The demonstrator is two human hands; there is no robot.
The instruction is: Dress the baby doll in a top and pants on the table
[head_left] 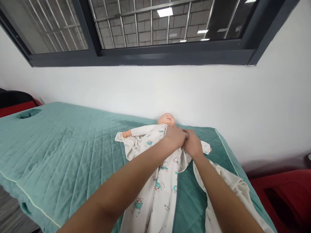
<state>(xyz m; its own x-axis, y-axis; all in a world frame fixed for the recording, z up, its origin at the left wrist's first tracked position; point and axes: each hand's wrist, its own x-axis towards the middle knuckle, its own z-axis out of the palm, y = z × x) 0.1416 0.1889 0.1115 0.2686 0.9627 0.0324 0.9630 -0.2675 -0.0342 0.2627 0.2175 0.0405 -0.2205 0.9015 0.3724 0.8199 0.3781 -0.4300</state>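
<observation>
A baby doll (166, 119) lies on its back, its head toward the wall. It is in a white baby garment (157, 184) printed with small teal and pink figures. The doll's hand (126, 133) on the left shows past a white sleeve. My left hand (175, 136) is closed on the garment at the doll's upper chest. Right beside it, my right hand (193, 144) pinches the cloth near the shoulder on the right. A bit of white cloth shows between the two hands. Their fingertips are partly hidden. The other sleeve (206, 147) sticks out beyond my right hand.
A second white garment (228, 178) lies rumpled under my right forearm. Everything rests on a bed with a quilted green cover (73, 155), against a white wall (121, 87) below a barred window (150, 29). A red chair (286, 184) stands at the right edge.
</observation>
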